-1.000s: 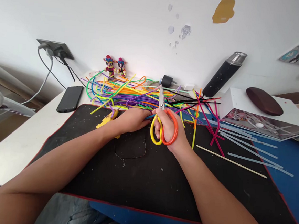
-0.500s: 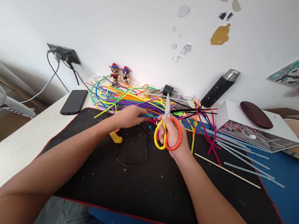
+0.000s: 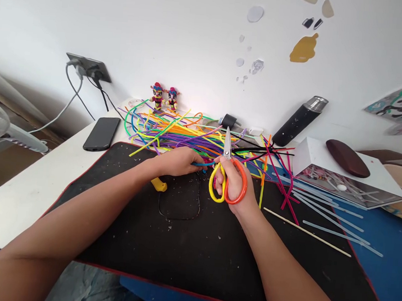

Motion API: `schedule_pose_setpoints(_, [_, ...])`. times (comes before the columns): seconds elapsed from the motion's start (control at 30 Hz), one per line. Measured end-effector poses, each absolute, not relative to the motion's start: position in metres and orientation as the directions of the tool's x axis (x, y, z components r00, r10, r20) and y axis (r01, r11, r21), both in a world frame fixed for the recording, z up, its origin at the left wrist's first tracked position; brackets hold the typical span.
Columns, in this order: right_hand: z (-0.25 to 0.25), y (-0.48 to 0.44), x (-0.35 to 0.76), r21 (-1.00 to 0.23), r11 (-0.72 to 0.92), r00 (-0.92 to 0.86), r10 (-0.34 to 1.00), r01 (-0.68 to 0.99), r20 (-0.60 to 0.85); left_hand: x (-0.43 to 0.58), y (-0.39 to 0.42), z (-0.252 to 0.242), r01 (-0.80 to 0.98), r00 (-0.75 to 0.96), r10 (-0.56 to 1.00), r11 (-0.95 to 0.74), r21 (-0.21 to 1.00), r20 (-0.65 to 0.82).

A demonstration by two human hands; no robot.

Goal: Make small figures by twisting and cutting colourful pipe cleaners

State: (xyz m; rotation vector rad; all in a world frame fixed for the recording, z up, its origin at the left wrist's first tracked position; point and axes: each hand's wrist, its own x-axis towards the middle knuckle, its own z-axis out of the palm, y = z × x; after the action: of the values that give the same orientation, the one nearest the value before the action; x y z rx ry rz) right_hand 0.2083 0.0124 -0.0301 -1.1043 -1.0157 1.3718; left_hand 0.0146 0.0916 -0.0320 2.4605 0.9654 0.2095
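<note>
My right hand (image 3: pixel 234 181) is closed around a pair of scissors (image 3: pixel 227 148) with one yellow and one orange handle loop. The silver blades point up and away from me, and look closed. A short blue pipe cleaner (image 3: pixel 205 164) spans the gap between my hands. My left hand (image 3: pixel 181 161) pinches its left end, and its right end meets the fingertips of my right hand. Something magenta, mostly hidden, shows by my right fingers. Beyond both hands lies a loose heap of colourful pipe cleaners (image 3: pixel 169 132).
Below my left wrist are a yellow tool (image 3: pixel 159 184), possibly a glue gun, and a black cable (image 3: pixel 178 218) on the black mat (image 3: pixel 138 238). A phone (image 3: pixel 101 134) lies left. Two small figures (image 3: pixel 157 96), a flask (image 3: pixel 300 121), a white box (image 3: pixel 312 154) and glue sticks (image 3: pixel 331 212) sit farther off.
My left hand has lowered slightly toward me and turned more palm-down, with the blue pipe cleaner now tilting upward to the right. The whole view has shifted a little; the scissors stay in my right hand.
</note>
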Motion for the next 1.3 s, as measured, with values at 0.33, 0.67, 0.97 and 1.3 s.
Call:
schedule_pose_setpoints(0.33, [-0.027,0.01,0.207,-0.972,-0.097,-0.03,0.995,-0.215,-0.093,0.014,0.092,-0.036,0.597,0.723,0.691,-0.616,0.514,-0.012])
schedule_pose_setpoints(0.67, [-0.029,0.011,0.207,-0.973,-0.093,-0.043,0.995,-0.212,-0.086,0.016,0.09,-0.032,0.593,0.727,0.686,-0.605,0.531,-0.03])
schedule_pose_setpoints(0.97, [-0.031,0.01,0.208,-0.982,-0.07,-0.06,0.996,-0.175,-0.06,0.015,0.092,-0.026,0.522,0.689,0.724,-0.492,0.697,-0.005])
schedule_pose_setpoints(1.3, [-0.023,0.007,0.209,-0.988,-0.028,-0.074,0.997,-0.152,-0.017,0.003,0.094,0.016,-0.442,0.121,0.981,-0.086,0.893,0.154])
